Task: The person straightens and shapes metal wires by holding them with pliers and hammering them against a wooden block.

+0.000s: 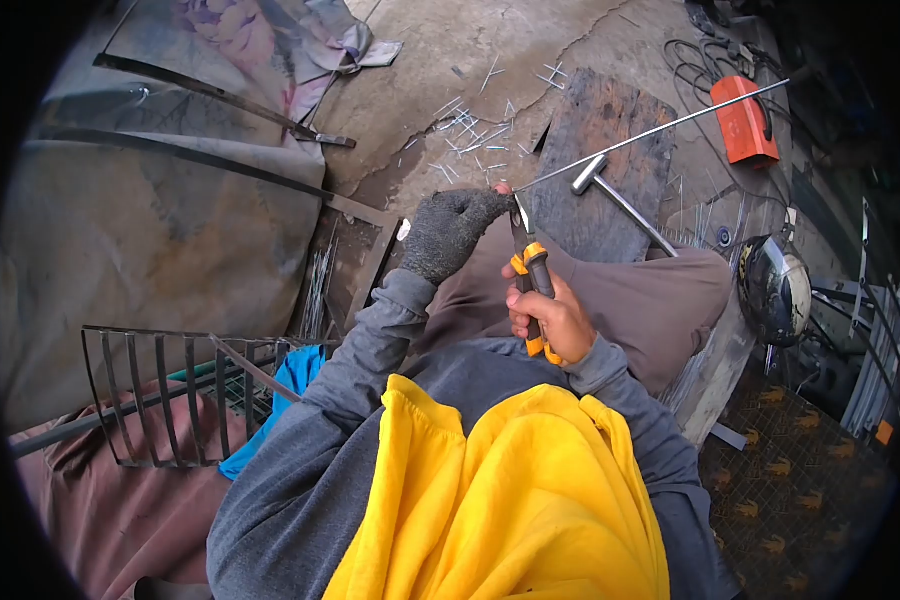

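My left hand (453,230), in a dark grey knit glove, pinches one end of a thin metal rod (660,130). The rod slants up and away to the right. Bare, my right hand (555,315) is wrapped round the orange and black handles of a pair of pliers (537,270). The plier jaws point upward, right at the rod's end beside the gloved fingers. Beyond my knees, a hammer (625,205) with a metal handle lies across a worn wooden board (605,120).
Short cut rod pieces (470,130) litter the concrete floor ahead. To the right are an orange box (745,120) with cables and a welding helmet (775,290). A barred metal frame (175,400) and a blue cloth (290,385) lie at my left, near large grey sheeting (150,260).
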Demonstrator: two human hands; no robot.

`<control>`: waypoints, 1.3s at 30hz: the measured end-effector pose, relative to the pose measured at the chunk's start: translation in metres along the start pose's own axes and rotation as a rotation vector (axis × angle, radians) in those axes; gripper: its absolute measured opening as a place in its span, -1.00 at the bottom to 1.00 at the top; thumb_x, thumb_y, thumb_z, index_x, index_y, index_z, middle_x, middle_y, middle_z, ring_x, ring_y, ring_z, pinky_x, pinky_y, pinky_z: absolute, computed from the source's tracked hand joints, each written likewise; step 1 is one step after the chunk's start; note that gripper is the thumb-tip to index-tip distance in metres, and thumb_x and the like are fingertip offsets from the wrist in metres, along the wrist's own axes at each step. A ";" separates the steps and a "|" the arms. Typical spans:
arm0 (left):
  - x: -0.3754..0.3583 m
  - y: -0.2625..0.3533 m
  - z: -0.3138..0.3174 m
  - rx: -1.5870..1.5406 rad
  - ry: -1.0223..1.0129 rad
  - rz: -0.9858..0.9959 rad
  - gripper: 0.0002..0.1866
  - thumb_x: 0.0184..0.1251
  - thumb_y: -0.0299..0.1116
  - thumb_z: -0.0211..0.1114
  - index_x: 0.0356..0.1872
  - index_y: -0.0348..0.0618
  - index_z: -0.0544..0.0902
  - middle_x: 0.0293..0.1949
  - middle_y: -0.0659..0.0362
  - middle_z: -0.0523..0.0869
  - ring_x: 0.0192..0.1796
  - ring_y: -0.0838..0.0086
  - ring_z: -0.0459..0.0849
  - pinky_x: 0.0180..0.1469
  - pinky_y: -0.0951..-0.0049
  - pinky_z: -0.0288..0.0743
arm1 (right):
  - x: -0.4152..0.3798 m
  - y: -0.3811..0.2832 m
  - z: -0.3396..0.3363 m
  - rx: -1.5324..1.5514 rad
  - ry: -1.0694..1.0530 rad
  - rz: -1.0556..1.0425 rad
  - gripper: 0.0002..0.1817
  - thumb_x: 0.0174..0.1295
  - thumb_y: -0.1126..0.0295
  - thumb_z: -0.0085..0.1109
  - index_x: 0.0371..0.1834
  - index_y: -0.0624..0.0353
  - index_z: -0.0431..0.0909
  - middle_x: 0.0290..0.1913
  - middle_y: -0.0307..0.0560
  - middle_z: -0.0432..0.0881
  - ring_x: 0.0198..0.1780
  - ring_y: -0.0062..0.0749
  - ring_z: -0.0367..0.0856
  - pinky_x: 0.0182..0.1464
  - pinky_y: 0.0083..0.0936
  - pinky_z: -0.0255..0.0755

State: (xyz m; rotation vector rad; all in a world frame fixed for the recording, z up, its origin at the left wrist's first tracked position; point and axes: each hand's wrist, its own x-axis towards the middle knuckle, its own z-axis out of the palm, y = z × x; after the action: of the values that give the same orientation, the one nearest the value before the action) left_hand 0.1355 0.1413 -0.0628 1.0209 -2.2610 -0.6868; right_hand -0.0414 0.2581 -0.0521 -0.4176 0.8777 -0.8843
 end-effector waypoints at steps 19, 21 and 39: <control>-0.006 -0.023 0.004 0.025 -0.010 0.043 -0.75 0.47 -0.27 0.15 0.08 0.15 0.65 -0.39 0.06 0.70 -0.39 0.16 0.69 -0.33 0.21 0.54 | 0.000 -0.006 -0.002 0.167 -0.096 0.146 -0.51 0.15 0.54 0.05 0.20 0.22 0.31 -0.36 -0.21 0.38 -0.42 -0.60 0.36 -0.37 -0.53 0.34; -0.007 -0.019 -0.002 -0.002 0.004 0.090 -0.74 0.47 -0.27 0.14 0.10 0.18 0.65 -0.38 0.05 0.70 -0.39 0.16 0.69 -0.33 0.20 0.55 | 0.001 -0.002 -0.004 0.411 -0.201 0.240 -0.51 0.15 0.54 0.06 0.20 0.21 0.31 -0.35 -0.23 0.37 -0.40 -0.62 0.34 -0.34 -0.53 0.34; 0.005 -0.010 -0.041 -0.137 -0.094 -0.668 -0.59 0.64 -0.14 -0.14 0.10 -0.17 0.60 -0.48 0.07 0.70 -0.46 0.18 0.66 -0.24 0.27 0.54 | 0.054 -0.048 0.008 -1.050 0.228 -0.125 -0.56 0.20 0.36 0.12 0.16 0.21 0.40 -0.10 0.20 0.64 -0.07 0.12 0.64 -0.08 -0.14 0.47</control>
State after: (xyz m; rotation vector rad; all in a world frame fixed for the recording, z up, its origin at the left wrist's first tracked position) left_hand 0.1645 0.1227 -0.0385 1.7190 -1.8924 -1.1584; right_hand -0.0404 0.1863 -0.0425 -1.3034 1.5141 -0.5212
